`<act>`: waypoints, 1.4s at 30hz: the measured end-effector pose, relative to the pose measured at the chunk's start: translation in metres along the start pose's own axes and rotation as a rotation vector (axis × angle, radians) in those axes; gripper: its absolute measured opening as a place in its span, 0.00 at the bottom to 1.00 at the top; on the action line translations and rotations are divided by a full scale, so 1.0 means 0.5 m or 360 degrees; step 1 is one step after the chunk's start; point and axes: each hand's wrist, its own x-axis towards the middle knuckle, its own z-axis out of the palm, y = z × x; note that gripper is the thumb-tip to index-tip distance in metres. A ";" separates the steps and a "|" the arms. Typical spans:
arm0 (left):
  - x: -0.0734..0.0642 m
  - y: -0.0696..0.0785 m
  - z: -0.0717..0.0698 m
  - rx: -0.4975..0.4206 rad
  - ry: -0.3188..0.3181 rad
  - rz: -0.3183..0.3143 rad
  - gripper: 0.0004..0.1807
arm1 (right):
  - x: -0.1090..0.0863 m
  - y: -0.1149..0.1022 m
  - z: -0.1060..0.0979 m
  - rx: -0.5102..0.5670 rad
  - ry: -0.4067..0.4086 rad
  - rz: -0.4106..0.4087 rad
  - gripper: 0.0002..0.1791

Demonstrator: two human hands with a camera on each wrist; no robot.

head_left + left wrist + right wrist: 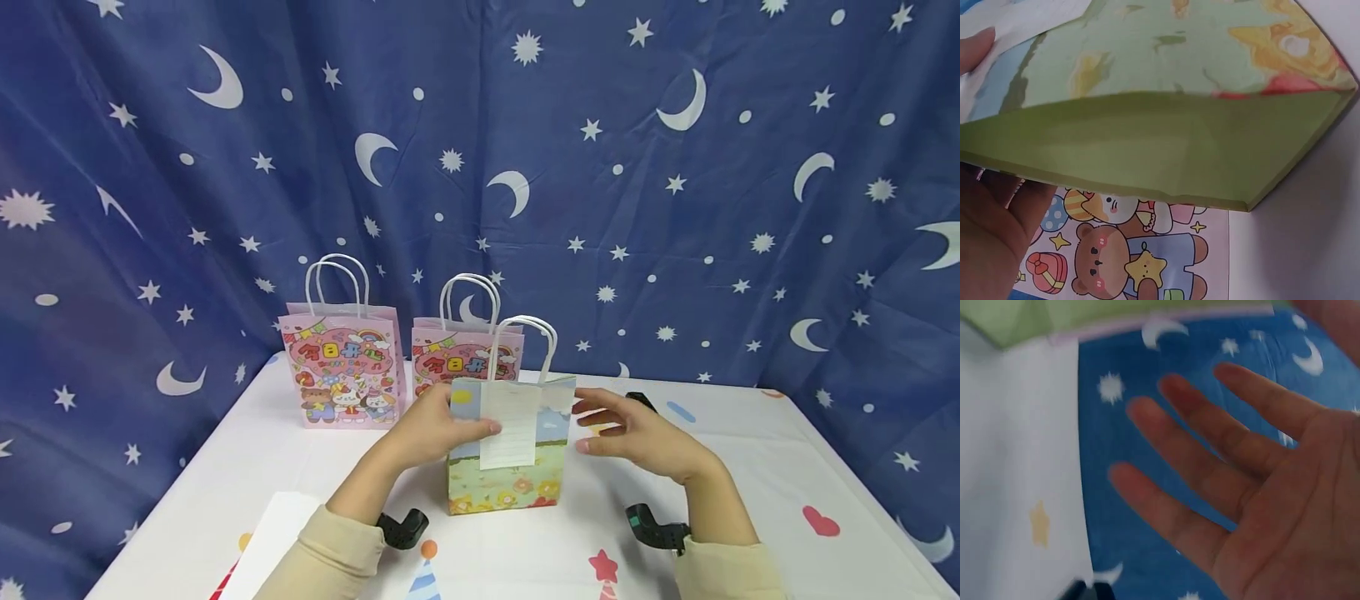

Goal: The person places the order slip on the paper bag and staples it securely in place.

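Observation:
A small paper gift bag [506,485] with a painted sky, green meadow and flowers is in the middle of the head view. White rope handles [553,337] rise from its top. My left hand [438,429] grips the bag's left side, thumb across the front and fingers behind. Under the thumb tip lies the edge of a white paper slip [510,433] on the bag's front. The left wrist view shows the bag's plain green base [1147,147]. Just right of the bag, my right hand [637,433] has its fingers spread, apart from the bag and holding nothing.
Two pink cartoon gift bags stand behind: one at the left [348,375], the other [461,358] partly hidden by the held bag. A white sheet [281,533] lies by the left forearm. A blue moon-and-star curtain [570,192] hangs behind the white patterned tabletop [720,450].

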 end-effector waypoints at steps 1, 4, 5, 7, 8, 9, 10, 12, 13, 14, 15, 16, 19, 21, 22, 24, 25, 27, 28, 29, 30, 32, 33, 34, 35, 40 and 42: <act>-0.001 -0.002 0.000 0.0012 -0.0005 0.0007 0.18 | 0.004 -0.003 0.010 0.0014 -0.0064 -0.0028 0.39; -0.003 -0.007 0.000 0.0063 -0.0025 0.0020 0.18 | 0.019 -0.007 0.039 -0.0004 -0.0160 -0.0055 0.36; -0.004 -0.010 -0.001 0.0084 -0.0026 0.0012 0.19 | 0.024 -0.007 0.048 -0.0008 -0.0167 -0.0051 0.35; -0.006 -0.015 -0.003 0.0114 -0.0045 -0.0006 0.20 | 0.031 -0.006 0.061 -0.0038 -0.0164 -0.0036 0.32; -0.007 -0.018 -0.004 0.0127 -0.0056 -0.0018 0.21 | 0.034 -0.004 0.066 -0.0055 -0.0164 -0.0032 0.31; -0.008 -0.021 -0.005 0.0135 -0.0072 -0.0011 0.22 | 0.035 -0.003 0.070 -0.0069 -0.0159 -0.0015 0.30; -0.008 -0.024 -0.007 0.0141 -0.0093 -0.0006 0.23 | 0.037 -0.001 0.073 -0.0075 -0.0155 0.0002 0.29; -0.008 -0.031 -0.011 0.0124 -0.0157 0.0031 0.25 | 0.038 0.001 0.076 -0.0100 -0.0148 0.0029 0.28; -0.008 -0.033 -0.013 0.0114 -0.0183 0.0047 0.26 | 0.039 0.002 0.077 -0.0106 -0.0146 0.0037 0.28; -0.008 -0.036 -0.015 0.0103 -0.0209 0.0057 0.27 | 0.039 0.002 0.077 -0.0102 -0.0147 0.0044 0.28; -0.008 -0.038 -0.016 0.0094 -0.0233 0.0067 0.28 | 0.039 0.002 0.076 -0.0095 -0.0145 0.0047 0.28; -0.008 -0.040 -0.017 0.0091 -0.0250 0.0071 0.29 | 0.039 0.003 0.076 -0.0090 -0.0147 0.0036 0.28; -0.006 -0.041 -0.020 0.0093 -0.0271 0.0083 0.27 | 0.037 0.004 0.072 -0.0076 -0.0171 -0.0015 0.27; -0.005 -0.039 -0.021 0.0107 -0.0275 0.0099 0.26 | 0.034 0.004 0.067 -0.0061 -0.0193 -0.0049 0.26; -0.004 -0.037 -0.021 0.0121 -0.0268 0.0102 0.25 | 0.031 0.005 0.064 -0.0049 -0.0201 -0.0058 0.25; -0.004 -0.032 -0.022 0.0156 -0.0240 0.0098 0.22 | 0.027 0.004 0.055 -0.0018 -0.0199 -0.0066 0.24; -0.003 -0.029 -0.022 0.0178 -0.0218 0.0090 0.22 | 0.024 0.004 0.050 -0.0007 -0.0188 -0.0067 0.24; 0.000 -0.024 -0.021 0.0212 -0.0177 0.0073 0.21 | 0.017 0.003 0.037 -0.0007 -0.0140 -0.0063 0.24; 0.001 -0.021 -0.020 0.0211 -0.0161 0.0073 0.21 | 0.014 0.003 0.031 0.0001 -0.0118 -0.0069 0.24; 0.003 -0.020 -0.019 0.0212 -0.0147 0.0084 0.21 | 0.011 0.003 0.024 0.0000 -0.0095 -0.0078 0.24; 0.004 -0.018 -0.018 0.0202 -0.0139 0.0097 0.22 | 0.008 0.004 0.018 0.0003 -0.0076 -0.0084 0.24; 0.005 -0.015 -0.017 0.0171 -0.0125 0.0126 0.22 | 0.003 0.005 0.006 0.0016 -0.0056 -0.0096 0.24; 0.005 -0.014 -0.016 0.0149 -0.0122 0.0146 0.22 | 0.001 0.007 0.001 0.0030 -0.0054 -0.0105 0.24; 0.005 -0.012 -0.016 0.0144 -0.0107 0.0164 0.23 | -0.001 0.009 -0.004 0.0048 -0.0053 -0.0111 0.24; 0.004 -0.011 -0.015 0.0135 -0.0090 0.0176 0.24 | -0.003 0.011 -0.009 0.0058 -0.0050 -0.0110 0.24; 0.001 -0.003 -0.008 0.0182 0.0042 0.0223 0.25 | -0.014 0.019 -0.029 0.0056 0.0015 -0.0114 0.25; 0.000 -0.001 -0.001 0.0226 0.0086 0.0237 0.24 | -0.017 0.021 -0.036 0.0049 0.0050 -0.0104 0.26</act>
